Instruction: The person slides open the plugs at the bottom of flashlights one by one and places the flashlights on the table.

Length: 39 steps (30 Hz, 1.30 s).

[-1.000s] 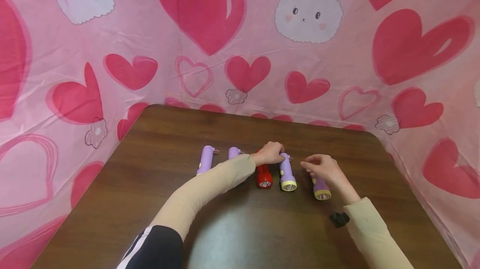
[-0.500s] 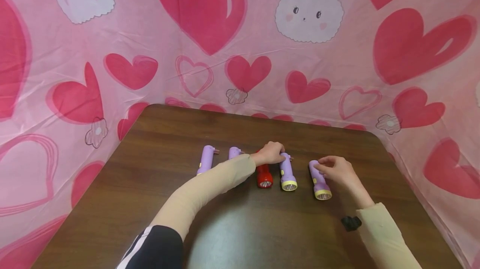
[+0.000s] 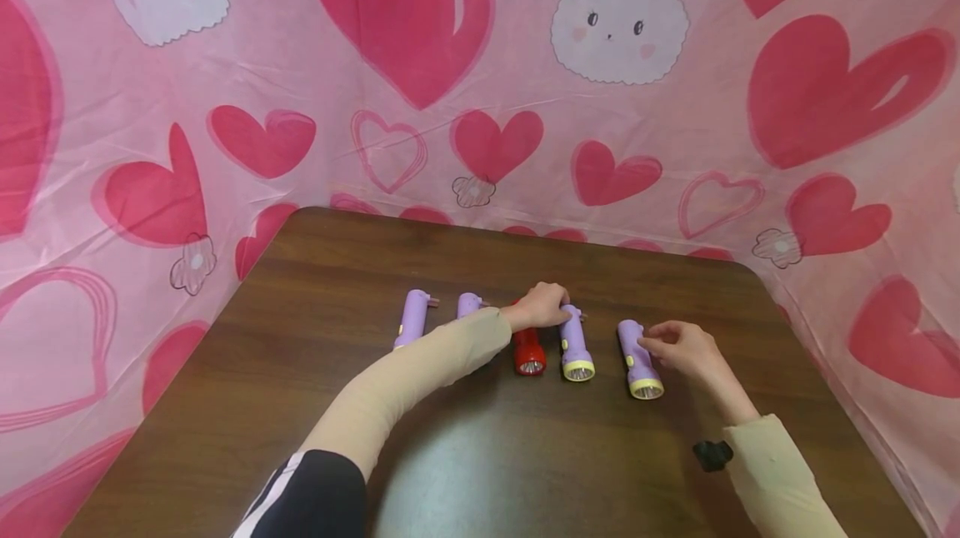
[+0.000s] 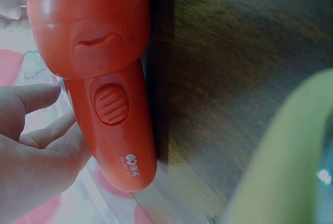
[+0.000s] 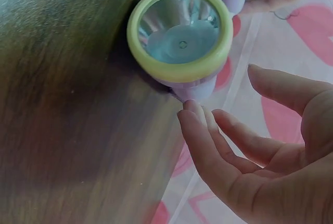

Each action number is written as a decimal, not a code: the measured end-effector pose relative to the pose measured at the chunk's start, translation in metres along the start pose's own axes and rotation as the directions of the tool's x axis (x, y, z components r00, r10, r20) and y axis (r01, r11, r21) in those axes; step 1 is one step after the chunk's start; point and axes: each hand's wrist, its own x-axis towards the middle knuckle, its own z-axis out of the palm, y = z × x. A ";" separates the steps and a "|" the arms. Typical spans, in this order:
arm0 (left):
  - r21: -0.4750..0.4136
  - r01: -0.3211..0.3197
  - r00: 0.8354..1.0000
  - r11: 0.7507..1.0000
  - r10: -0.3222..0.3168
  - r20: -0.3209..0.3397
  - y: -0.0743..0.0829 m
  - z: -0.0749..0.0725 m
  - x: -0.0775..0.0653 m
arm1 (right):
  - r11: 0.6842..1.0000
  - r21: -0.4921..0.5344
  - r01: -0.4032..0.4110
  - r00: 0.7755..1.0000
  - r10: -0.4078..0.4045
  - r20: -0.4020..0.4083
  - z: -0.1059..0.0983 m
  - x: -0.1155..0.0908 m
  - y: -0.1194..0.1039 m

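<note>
Several flashlights lie in a row on the wooden table, lamp ends toward me. My left hand (image 3: 542, 306) reaches over the red flashlight (image 3: 529, 352) and holds the tail end of a purple flashlight (image 3: 573, 342) with a yellow rim. In the left wrist view, the red flashlight (image 4: 112, 99) covers part of that hand. My right hand (image 3: 684, 348) is beside the rightmost purple flashlight (image 3: 633, 355), fingertips close to its right side. In the right wrist view, that flashlight's yellow rim (image 5: 136, 52) faces the camera, and the thumb and fingers (image 5: 208, 161) stand apart with nothing between them.
Two more purple flashlights lie left of the red one: the leftmost flashlight (image 3: 412, 317) and another flashlight (image 3: 469, 304) mostly hidden by my left forearm. A pink heart-print cloth (image 3: 420, 30) hangs behind the table (image 3: 345, 246). A small black device (image 3: 712, 455) sits at my right wrist.
My right hand has moved right, off the rightmost purple flashlight's tail to its side, uncovering it. The left hand and the flashlights have stayed put.
</note>
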 end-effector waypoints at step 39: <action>-0.013 -0.001 1.000 1.000 0.001 0.011 0.001 -0.002 -0.002 | 0.994 -0.104 -0.029 0.992 0.041 0.116 0.011 0.007 0.009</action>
